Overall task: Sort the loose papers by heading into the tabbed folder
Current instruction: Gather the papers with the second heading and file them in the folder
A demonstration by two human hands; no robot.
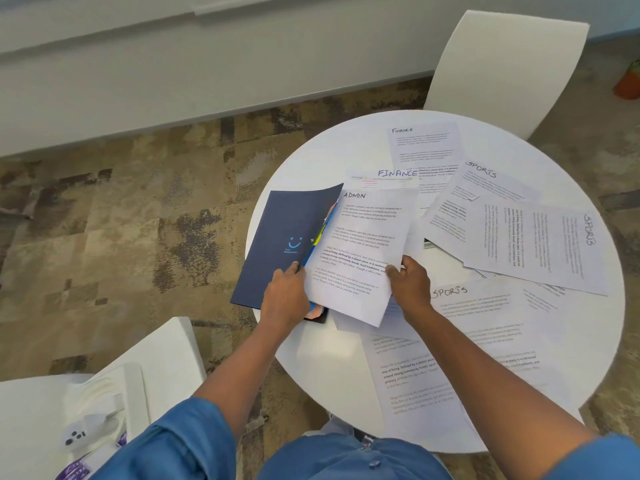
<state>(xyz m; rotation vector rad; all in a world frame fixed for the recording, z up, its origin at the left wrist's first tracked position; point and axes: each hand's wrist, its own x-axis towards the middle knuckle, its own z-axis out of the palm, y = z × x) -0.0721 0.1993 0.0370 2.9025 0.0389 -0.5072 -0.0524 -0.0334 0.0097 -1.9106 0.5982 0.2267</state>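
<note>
From where I watch, the left hand (285, 294) has its fingers curled round the lower edge of the navy cover of the tabbed folder (282, 244), lifting it so the folder gapes at the left edge of the round white worktop (311, 358); I take that as the way to keep the coloured tabs (323, 230) exposed while a page goes in. The right hand (410, 284) pinches the bottom edge of the ADMIN sheet (360, 251), thumb on top, and holds the page tilted with its left margin against the open folder, which reads to me as a sheet being fed to its divider. I cannot tell which tab it is aimed at, since the paper hides most of them. The rest of the loose papers lie fanned over the worktop, headings up so they can be read at a glance: two FINANCE sheets (424, 143) beyond the folder, SPORTS sheets (540, 244) to the right, another SPORTS sheet (485, 313) just beside the right wrist, and a page (415, 375) nearest me whose heading the arm covers. Most sorting, I judge, remains. A white chair (502, 71) stands beyond the worktop.
</note>
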